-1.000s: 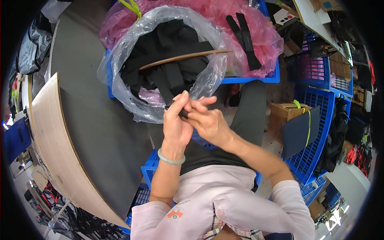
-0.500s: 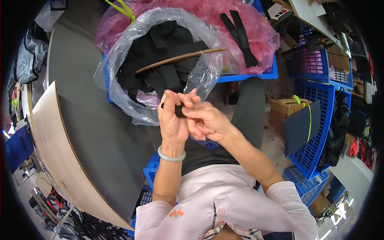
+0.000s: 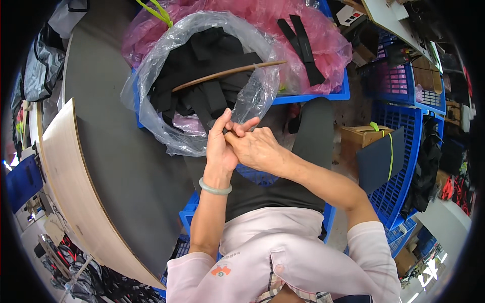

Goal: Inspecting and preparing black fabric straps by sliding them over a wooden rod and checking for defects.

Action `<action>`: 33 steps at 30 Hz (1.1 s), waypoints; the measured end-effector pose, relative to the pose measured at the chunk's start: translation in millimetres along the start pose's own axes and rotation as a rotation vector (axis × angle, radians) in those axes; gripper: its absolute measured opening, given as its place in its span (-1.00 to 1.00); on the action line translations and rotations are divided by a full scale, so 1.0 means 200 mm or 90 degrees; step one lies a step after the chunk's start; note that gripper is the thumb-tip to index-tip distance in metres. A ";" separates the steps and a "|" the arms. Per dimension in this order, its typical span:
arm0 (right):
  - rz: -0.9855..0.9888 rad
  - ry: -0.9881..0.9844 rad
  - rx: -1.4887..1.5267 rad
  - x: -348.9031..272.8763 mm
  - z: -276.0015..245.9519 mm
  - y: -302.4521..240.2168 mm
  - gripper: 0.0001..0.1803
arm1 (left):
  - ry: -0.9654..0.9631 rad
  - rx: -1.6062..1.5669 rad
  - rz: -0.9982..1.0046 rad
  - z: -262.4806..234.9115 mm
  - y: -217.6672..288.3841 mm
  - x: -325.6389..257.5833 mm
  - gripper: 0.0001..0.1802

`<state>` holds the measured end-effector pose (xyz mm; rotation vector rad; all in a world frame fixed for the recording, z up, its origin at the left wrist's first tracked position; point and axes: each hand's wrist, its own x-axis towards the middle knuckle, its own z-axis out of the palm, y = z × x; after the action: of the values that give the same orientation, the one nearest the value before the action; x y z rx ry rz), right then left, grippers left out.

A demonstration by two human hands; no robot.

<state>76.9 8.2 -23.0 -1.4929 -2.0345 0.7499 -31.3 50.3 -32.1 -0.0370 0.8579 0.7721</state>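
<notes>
My left hand, with a pale bangle at the wrist, is held palm inward, its thumb raised and its fingers curled. My right hand presses against it, knuckles up and fingers bent into the left palm. Between the two, a small black piece shows, mostly hidden by the fingers. Just beyond the hands, a clear plastic bag stands wide open, filled with black fabric strips. A thin brown wooden strip lies across the bag's mouth.
Pink plastic sheeting fills a blue crate at the back, with two black strips on it. A grey table with a curved wooden panel is at left. Blue crates and a cardboard box stand at right.
My right hand has turned over so its back faces up, and its fingers have moved in against the left hand. The right elbow has swung outward. The black piece shows less.
</notes>
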 end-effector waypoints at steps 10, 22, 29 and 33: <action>0.086 -0.089 -0.040 -0.12 0.01 -0.01 -0.36 | 0.010 0.004 0.103 -0.02 0.03 0.00 -0.56; 0.087 0.013 0.153 0.08 -0.05 -0.09 -0.48 | -0.063 -0.083 0.102 0.09 0.20 -0.04 -0.50; 0.052 0.036 0.120 0.13 0.02 -0.03 -0.56 | -0.145 0.105 0.086 0.11 0.18 -0.02 -0.61; 0.084 -0.025 0.130 0.08 -0.06 -0.06 -0.56 | -0.034 -0.049 0.140 0.08 0.22 -0.03 -0.63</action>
<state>72.2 22.8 -4.4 -1.5149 -1.8384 1.0146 -51.2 84.6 -6.0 0.0092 0.7896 1.0082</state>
